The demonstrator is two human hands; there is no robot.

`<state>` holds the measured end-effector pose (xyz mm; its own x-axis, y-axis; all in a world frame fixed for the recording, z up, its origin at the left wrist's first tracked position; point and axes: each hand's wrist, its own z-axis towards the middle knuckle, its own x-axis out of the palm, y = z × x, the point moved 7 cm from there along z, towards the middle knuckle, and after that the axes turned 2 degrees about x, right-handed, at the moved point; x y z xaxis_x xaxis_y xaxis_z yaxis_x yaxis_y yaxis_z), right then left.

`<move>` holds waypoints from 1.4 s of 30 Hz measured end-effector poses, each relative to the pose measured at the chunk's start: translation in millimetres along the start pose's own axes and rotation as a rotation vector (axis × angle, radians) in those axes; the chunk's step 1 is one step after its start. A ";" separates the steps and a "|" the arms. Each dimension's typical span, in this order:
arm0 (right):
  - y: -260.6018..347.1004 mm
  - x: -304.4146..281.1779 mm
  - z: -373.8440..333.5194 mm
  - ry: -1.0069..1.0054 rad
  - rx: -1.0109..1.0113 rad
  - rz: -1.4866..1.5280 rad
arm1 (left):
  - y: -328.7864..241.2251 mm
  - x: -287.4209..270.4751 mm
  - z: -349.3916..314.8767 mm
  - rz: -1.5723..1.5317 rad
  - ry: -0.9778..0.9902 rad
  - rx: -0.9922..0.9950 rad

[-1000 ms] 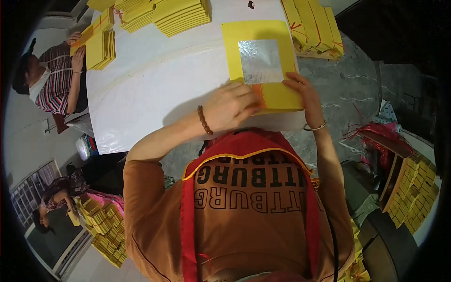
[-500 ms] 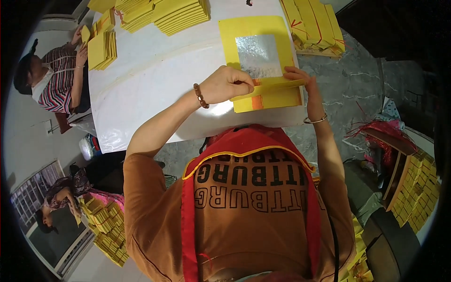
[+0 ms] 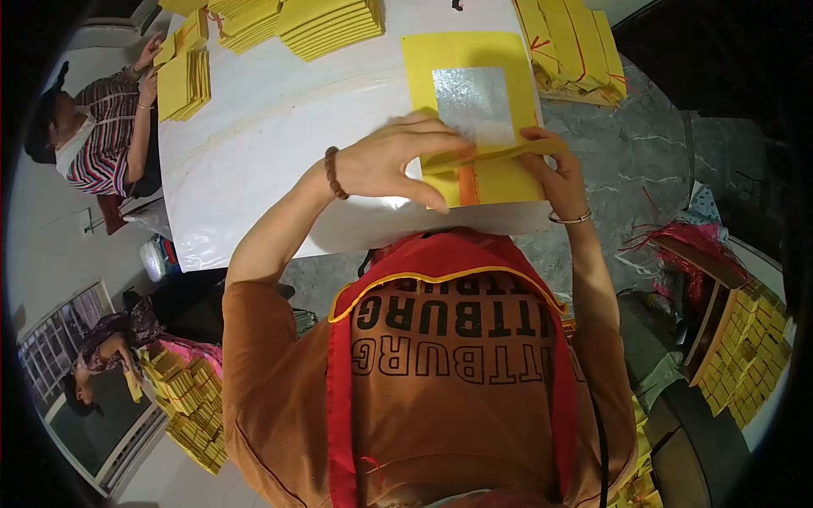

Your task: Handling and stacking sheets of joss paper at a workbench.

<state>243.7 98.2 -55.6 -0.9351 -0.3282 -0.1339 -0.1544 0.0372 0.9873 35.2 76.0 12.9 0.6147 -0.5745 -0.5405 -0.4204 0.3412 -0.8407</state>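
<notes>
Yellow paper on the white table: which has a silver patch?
The large sheet by the left hand and right hand; the yellow stacks at far left show none.

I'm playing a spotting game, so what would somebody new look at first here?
Probably the shiny silver square on the yellow sheet, toward the right of the white table. Then the red apron over the brown shirt, lower middle. Yellow stacks at the table's far side stand out.
</notes>
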 end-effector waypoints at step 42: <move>12.0 10.7 -8.2 -0.118 0.163 -0.035 | 65.2 26.4 -20.3 -0.845 -0.280 -0.634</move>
<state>234.4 87.3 -44.5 -0.9577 -0.2191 -0.1864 -0.2281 0.1836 0.9562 10.4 68.0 -55.6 0.9627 -0.2264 0.1481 -0.0094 -0.5751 -0.8180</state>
